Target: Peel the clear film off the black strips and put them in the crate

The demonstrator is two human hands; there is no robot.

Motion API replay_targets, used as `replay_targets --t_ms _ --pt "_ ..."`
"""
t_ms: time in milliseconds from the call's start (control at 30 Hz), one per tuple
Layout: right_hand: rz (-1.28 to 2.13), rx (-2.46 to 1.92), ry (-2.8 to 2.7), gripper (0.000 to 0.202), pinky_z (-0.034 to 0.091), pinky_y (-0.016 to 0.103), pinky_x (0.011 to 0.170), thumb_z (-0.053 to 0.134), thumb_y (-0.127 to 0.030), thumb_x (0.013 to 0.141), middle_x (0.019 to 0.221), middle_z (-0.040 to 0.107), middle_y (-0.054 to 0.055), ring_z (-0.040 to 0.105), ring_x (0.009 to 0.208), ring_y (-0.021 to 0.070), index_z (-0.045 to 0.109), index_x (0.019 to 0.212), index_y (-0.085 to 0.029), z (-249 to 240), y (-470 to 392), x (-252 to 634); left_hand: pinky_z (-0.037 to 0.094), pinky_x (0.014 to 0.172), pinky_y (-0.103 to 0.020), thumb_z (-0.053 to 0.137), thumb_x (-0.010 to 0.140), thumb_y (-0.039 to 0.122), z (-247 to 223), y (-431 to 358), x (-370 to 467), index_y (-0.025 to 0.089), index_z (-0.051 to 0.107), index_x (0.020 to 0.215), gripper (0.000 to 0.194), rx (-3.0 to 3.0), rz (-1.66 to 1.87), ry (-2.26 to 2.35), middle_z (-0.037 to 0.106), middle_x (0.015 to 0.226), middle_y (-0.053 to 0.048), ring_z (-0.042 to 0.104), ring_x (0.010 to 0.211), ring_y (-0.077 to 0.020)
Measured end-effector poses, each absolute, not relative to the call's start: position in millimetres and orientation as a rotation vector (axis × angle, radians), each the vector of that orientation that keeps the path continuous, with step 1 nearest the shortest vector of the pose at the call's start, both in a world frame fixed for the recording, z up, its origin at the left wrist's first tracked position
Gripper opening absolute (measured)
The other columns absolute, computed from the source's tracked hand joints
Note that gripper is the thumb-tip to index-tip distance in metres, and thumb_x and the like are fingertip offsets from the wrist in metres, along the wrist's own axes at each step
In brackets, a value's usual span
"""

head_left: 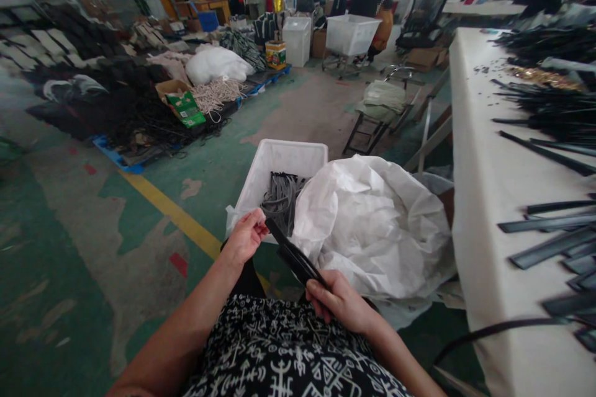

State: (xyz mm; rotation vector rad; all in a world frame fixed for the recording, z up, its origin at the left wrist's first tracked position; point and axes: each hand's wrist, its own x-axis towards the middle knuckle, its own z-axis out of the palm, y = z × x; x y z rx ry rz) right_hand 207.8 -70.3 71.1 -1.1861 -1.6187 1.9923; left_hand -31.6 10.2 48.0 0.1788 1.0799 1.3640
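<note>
Grips a small bundle of long, flat black strips (295, 257) near its lower end in the right hand (333, 298), with thumb and fingers closed around it. Holds the bundle at a slant in front of a black-and-white patterned garment (288, 347), with the upper end pointing forward and to the left. Has the left hand (246, 237) at that upper end, with fingers drawn narrowly together; cannot tell from this view whether they pinch a strip or only come up beside it.

Faces a white plastic bin (251, 177) on the floor, just past the hands, with a heap of grey strips (280, 198) inside. Has a large, crumpled white sack (367, 217) to the right of the bin, overlapping its right side. Borders on the right a long table (472, 198) under a pale covering, with many loose black strips (549, 220) spread along it.

Looks out further to a stool (372, 127) with folded pale green material (384, 96) on top, and to a white tub (351, 36) on a wheeled frame beside a person in orange-brown clothing (384, 25). Takes in, on the left, a yellow floor line (172, 208) and a blue pallet (133, 167) loaded with dark material.
</note>
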Motion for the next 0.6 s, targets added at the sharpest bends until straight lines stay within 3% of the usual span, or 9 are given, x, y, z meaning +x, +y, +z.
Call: replay_targets --t_ms 367,600 --pt "1.859 -1.283 -1.839 0.032 0.034 0.018 0.041 0.038 -0.043 0.094 0.058 0.054 -0.002 0.048 0.042 0.0079 0.049 0.077 -0.018 68.3 -65.7 197.1 0.054 0.060 -0.023 0.087 0.053 0.029 41.3 8.3 -34.3 0.015 0.063 0.069 0.032 0.311 1.429 1.112 0.069 0.065 -0.002 0.065 0.062 -0.0133" --pt "1.861 -1.291 -1.868 0.028 0.035 0.017 0.041 0.038 -0.040 0.093 0.059 0.055 -0.003 0.049 0.043 0.0080 0.045 0.075 -0.019 66.7 -66.0 195.7 0.053 0.062 -0.024 0.087 0.051 0.032 40.8 8.3 -31.5 0.015 0.064 0.068 0.034 0.356 1.454 1.118 0.068 0.064 -0.001 0.064 0.058 -0.0128"
